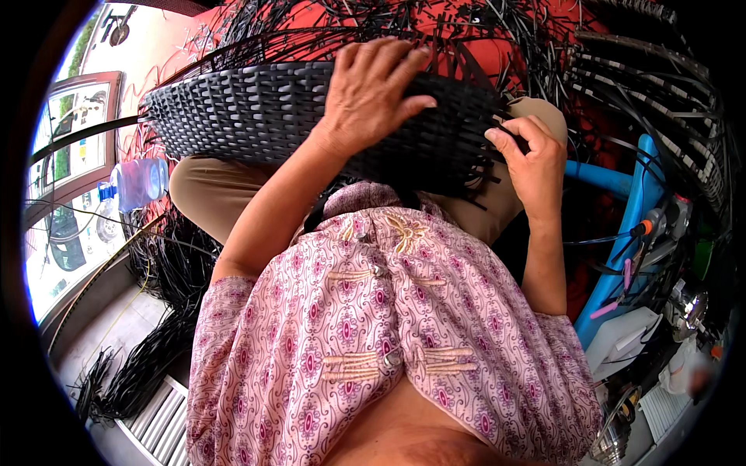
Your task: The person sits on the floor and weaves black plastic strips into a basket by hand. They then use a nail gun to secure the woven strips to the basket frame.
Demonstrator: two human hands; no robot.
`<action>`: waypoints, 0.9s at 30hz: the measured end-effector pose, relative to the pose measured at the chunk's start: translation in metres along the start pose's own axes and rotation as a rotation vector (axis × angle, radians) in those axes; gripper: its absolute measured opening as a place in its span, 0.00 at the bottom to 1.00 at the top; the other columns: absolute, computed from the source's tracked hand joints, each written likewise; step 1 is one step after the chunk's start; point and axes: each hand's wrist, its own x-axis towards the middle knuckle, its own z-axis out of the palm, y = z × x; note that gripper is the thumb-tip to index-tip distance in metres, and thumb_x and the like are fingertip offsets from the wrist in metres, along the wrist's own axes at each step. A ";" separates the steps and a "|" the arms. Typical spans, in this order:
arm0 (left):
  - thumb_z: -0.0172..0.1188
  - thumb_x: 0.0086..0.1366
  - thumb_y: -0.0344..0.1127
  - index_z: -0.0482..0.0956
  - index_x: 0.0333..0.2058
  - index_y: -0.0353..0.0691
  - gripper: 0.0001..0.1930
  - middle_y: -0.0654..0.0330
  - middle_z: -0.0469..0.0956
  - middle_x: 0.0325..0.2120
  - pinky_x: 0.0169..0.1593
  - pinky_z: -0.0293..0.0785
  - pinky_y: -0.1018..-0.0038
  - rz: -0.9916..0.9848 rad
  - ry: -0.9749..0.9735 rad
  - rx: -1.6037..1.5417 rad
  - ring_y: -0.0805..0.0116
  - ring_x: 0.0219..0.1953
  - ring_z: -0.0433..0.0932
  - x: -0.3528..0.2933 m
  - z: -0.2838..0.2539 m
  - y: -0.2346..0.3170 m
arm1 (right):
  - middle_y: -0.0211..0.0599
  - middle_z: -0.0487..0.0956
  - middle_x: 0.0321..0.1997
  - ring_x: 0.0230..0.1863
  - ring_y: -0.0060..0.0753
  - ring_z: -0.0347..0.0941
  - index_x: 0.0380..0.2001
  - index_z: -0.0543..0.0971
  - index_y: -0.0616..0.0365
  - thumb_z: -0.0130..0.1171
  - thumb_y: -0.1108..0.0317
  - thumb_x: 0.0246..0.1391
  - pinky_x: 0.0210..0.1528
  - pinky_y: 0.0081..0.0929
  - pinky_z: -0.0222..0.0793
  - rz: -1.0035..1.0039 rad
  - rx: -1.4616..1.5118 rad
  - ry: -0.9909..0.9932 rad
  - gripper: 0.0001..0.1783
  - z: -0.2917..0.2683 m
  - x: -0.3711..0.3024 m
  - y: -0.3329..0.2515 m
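Purple-and-pink printed cloth makes up the shirt (396,299), the biggest thing in view, its front carrying a repeated scroll pattern and raised gold stitching in the shape of a butterfly and bars; beyond it spreads a red surface (311,15), tangled over with loose black strips; next comes the woven panel (272,105), dark and tightly plaited, lying across the lap on the tan trousers (221,190), loose ends sticking out at its right edge; at the right leans a blue frame (614,268), and at the lower left lies a bundle of black strips (151,365); the left hand (373,97) rests wide on the woven panel, fingers spread and thumb held out; the right hand (532,151) is narrow, thumb and forefinger drawn together at the loose ends, though I cannot tell whether a strip is caught between them; near the left knee is a clear bluish bottle (144,184), any label too small to read; smallest, a pink rod (604,311) by the blue frame.
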 end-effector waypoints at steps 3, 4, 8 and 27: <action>0.60 0.62 0.62 0.72 0.60 0.46 0.34 0.61 0.76 0.52 0.62 0.60 0.61 0.014 -0.002 -0.058 0.61 0.57 0.72 0.001 0.012 0.016 | 0.35 0.76 0.25 0.30 0.44 0.75 0.26 0.80 0.58 0.72 0.65 0.49 0.34 0.39 0.71 -0.140 -0.043 -0.002 0.11 -0.006 -0.005 -0.001; 0.60 0.61 0.62 0.73 0.59 0.46 0.34 0.61 0.77 0.51 0.61 0.61 0.61 0.001 -0.024 -0.078 0.61 0.55 0.73 0.002 0.010 0.016 | 0.35 0.75 0.25 0.30 0.44 0.75 0.26 0.79 0.57 0.72 0.66 0.49 0.34 0.39 0.70 -0.199 -0.081 0.000 0.10 -0.008 -0.006 -0.001; 0.61 0.59 0.65 0.76 0.53 0.45 0.34 0.63 0.75 0.40 0.54 0.64 0.62 0.039 -0.005 -0.103 0.62 0.45 0.73 0.005 0.008 0.016 | 0.35 0.73 0.26 0.31 0.43 0.74 0.26 0.78 0.54 0.70 0.67 0.50 0.37 0.41 0.70 -0.331 -0.231 0.031 0.09 -0.014 -0.005 0.002; 0.69 0.52 0.62 0.77 0.51 0.47 0.33 0.59 0.75 0.41 0.59 0.60 0.57 -0.077 0.093 -0.163 0.58 0.49 0.72 0.004 0.010 0.037 | 0.50 0.81 0.32 0.34 0.54 0.77 0.36 0.83 0.64 0.65 0.69 0.56 0.38 0.42 0.71 0.148 0.189 -0.209 0.09 -0.002 -0.014 0.030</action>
